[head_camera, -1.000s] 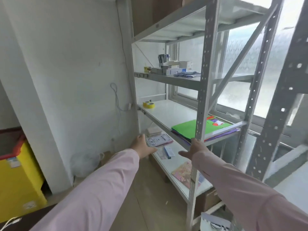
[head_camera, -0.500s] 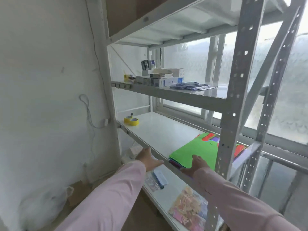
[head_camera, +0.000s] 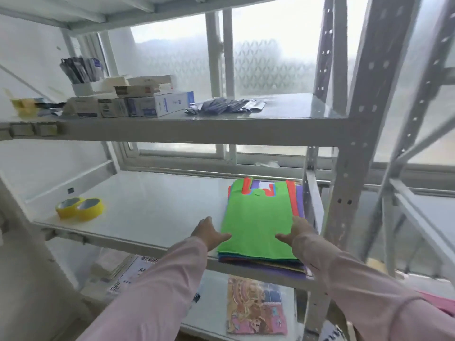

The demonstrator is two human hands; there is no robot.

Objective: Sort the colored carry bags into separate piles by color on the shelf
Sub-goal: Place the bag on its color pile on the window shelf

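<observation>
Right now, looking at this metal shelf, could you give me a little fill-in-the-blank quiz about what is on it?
1. The top bag on the flat stack of coloured carry bags is ____.
2. The two round rolls of tape on the same white shelf board are ____ in colour.
3. Those rolls lie to the ____ of the stack.
4. The left hand and the right hand come out of pale ____ sleeves.

Missing words: green, yellow, left, pink.

White shelf board [head_camera: 152, 207], stack of carry bags [head_camera: 258, 225] with green on top at its right front corner, two yellow tape rolls [head_camera: 88, 214] near its left front edge
</observation>
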